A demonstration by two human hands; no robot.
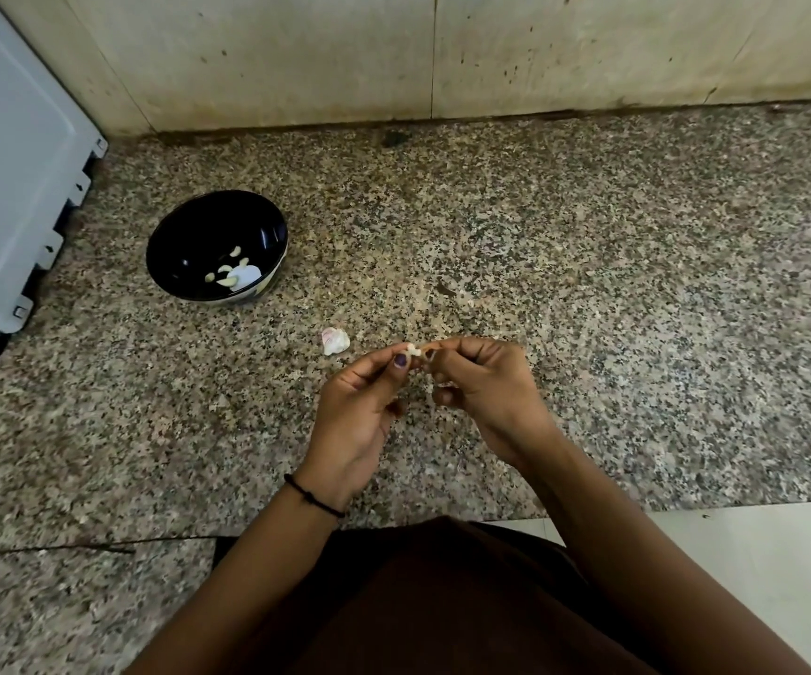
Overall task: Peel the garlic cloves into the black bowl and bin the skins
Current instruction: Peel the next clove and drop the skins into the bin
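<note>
Over the speckled granite counter, my left hand (362, 411) and my right hand (484, 389) meet at the fingertips and pinch one small pale garlic clove (412, 350) between them. A scrap of skin shows under my right fingers. The black bowl (184, 226) stands to the upper left of my hands, with several peeled cloves (234, 275) lying in its bottom. A white and pinkish garlic piece (335, 341) lies on the counter just left of my fingertips.
A grey appliance (9, 163) fills the left edge, close beside the bowl. A stained tiled wall (442, 56) runs along the back of the granite counter (637, 285). A white surface (759, 552) shows at the lower right past the counter's edge.
</note>
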